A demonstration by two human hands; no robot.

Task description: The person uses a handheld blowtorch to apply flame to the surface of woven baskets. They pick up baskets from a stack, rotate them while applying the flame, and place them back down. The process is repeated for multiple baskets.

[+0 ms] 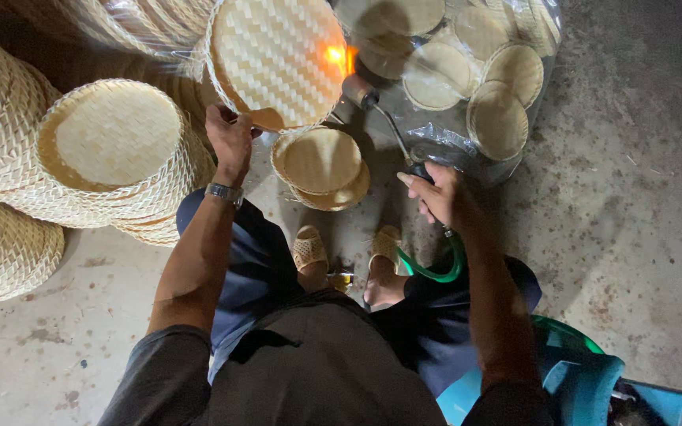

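Left hand [230, 138] grips the woven tray [278, 59]; right hand [440, 193] grips the torch [380, 118]; a lingering flame [339, 57] could scorch it.

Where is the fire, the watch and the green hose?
flame [338, 57], head view, its bright orange middle
wristwatch [224, 192], head view, its band on the left wrist
green hose [440, 274], head view, its curved loop

Pale woven tray [278, 55], orange flame [339, 57], green hose [436, 274].
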